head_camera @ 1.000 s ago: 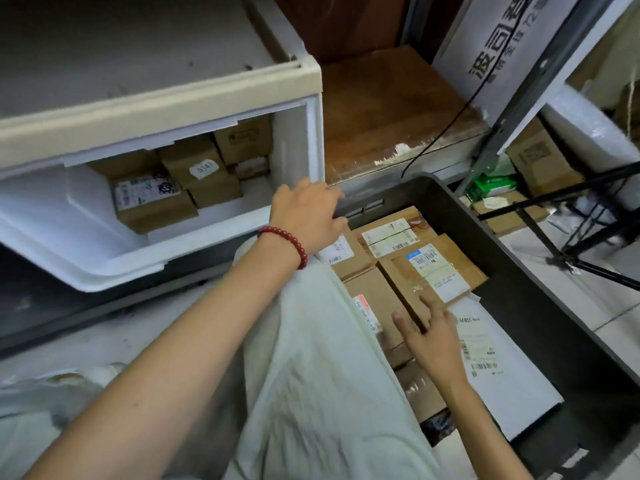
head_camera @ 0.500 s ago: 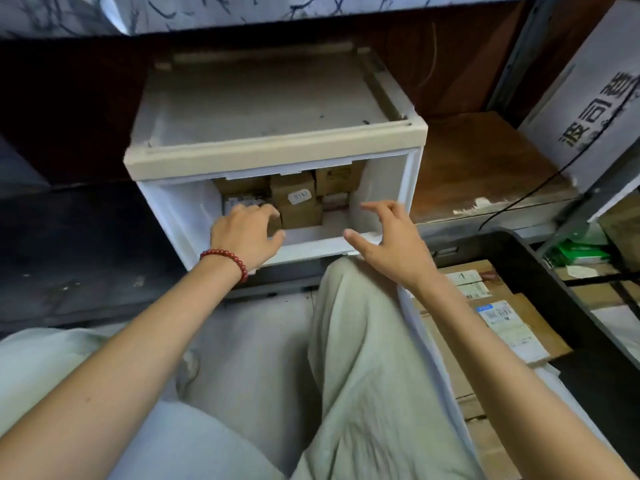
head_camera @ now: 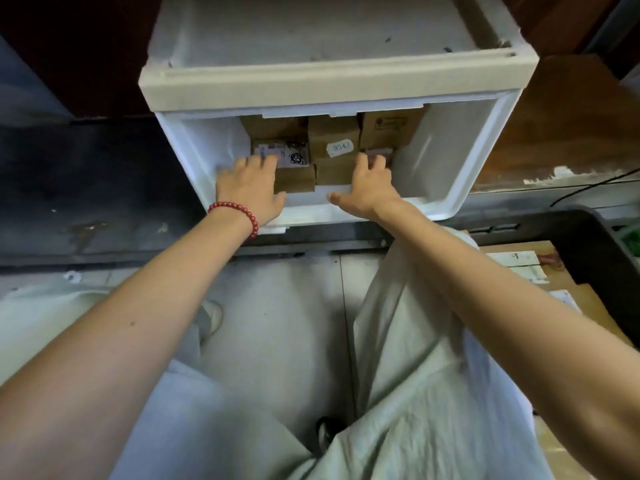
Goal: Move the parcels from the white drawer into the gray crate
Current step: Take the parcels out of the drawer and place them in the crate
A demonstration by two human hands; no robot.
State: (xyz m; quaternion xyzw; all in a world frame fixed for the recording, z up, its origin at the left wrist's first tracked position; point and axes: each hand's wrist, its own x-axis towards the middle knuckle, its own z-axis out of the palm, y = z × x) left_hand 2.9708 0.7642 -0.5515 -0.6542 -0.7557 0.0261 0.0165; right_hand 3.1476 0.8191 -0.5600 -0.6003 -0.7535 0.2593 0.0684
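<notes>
Your hands are apart inside the white drawer (head_camera: 446,161). Your left hand (head_camera: 249,188) lies with straight fingers on the labelled parcel (head_camera: 294,155), and your right hand (head_camera: 370,188) touches the brown parcels (head_camera: 332,133) beside it. Whether it already grips, I cannot tell. The parcels stand tight at the back, so pulling one may tip its neighbours before the gray crate (head_camera: 595,247).

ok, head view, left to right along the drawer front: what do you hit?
left hand → brown parcel between the hands → right hand → white drawer, its right wall → gray crate
</notes>
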